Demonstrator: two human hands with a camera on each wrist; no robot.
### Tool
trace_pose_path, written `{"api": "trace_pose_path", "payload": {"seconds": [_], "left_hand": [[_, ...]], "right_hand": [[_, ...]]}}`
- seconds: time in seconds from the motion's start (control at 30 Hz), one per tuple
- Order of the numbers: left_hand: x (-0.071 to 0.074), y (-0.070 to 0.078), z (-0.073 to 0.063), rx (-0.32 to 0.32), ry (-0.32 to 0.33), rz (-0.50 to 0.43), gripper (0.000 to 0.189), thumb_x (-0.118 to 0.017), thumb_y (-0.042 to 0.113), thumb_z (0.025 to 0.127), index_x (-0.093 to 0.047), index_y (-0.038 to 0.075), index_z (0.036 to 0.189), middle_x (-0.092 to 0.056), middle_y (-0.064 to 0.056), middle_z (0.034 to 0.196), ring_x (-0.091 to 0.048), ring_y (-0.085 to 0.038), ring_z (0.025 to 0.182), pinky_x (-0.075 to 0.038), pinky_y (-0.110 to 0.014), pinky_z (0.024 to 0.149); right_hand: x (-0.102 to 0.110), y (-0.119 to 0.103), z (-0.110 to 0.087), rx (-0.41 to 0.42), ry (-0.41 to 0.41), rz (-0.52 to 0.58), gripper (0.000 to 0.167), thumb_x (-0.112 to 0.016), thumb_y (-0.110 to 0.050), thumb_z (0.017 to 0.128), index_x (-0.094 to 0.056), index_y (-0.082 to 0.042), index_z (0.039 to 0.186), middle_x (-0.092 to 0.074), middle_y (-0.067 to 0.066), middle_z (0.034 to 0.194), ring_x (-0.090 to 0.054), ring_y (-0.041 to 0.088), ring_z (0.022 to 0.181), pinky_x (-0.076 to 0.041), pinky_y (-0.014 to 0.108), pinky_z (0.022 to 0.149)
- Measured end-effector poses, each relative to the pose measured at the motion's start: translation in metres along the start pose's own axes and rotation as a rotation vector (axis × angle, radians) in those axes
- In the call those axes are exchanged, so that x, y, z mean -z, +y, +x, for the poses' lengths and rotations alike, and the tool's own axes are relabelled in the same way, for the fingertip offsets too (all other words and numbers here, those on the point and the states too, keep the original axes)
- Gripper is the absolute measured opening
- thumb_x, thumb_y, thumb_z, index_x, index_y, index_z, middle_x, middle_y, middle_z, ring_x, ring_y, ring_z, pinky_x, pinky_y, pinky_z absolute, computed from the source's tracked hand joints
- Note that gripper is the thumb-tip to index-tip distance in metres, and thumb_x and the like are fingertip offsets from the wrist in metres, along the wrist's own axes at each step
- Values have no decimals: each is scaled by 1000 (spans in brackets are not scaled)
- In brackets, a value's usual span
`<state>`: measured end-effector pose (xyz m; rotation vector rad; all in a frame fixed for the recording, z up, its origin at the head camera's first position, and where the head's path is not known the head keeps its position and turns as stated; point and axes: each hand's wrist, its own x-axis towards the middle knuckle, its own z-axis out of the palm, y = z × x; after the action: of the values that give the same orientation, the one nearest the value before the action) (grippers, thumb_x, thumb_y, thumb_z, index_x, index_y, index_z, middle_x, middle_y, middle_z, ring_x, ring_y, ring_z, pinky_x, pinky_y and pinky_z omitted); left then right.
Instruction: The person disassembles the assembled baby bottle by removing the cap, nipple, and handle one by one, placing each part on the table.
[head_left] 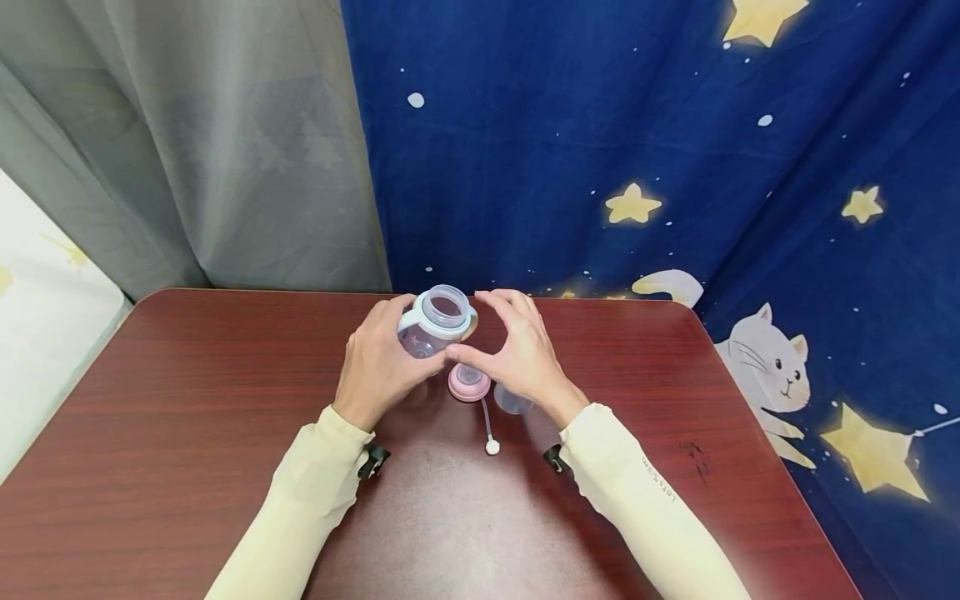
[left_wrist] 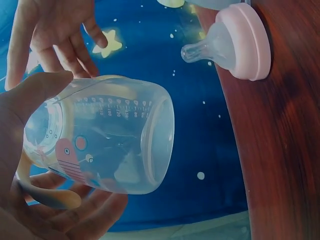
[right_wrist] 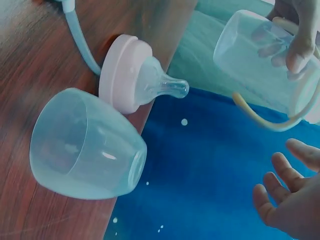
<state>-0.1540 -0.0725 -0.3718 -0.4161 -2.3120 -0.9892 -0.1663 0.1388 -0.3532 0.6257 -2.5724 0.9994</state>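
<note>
My left hand grips a clear baby bottle by its side, clear of the table. The bottle has no top, and its open threaded neck faces up. Printed scale marks and a pink cartoon figure show on its wall. A pale collar with two curved handles circles its neck. My right hand is spread beside the bottle, fingers apart and holding nothing. Below the hands, a pink-ringed nipple top stands on the table, nipple up, its thin straw trailing to a white weighted end.
A clear dome-shaped cap rests on the table to the right of the nipple top, partly behind my right hand in the head view. The reddish-brown table ends at its far edge before a grey curtain and a blue starry curtain.
</note>
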Motion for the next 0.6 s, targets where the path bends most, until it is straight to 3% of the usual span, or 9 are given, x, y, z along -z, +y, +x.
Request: {"api": "trace_pose_path", "payload": {"seconds": [0.6], "left_hand": [[-5, 8, -4, -61, -47, -19, 68, -84, 36, 68, -62, 6, 124, -64, -8, 110, -61, -21, 94, -53, -41, 77]], "right_hand": [[-4, -3, -1, 18, -12, 72, 62, -84, -49, 74, -65, -17, 124, -56, -1, 125, -44, 15, 123, -41, 39, 102]]}}
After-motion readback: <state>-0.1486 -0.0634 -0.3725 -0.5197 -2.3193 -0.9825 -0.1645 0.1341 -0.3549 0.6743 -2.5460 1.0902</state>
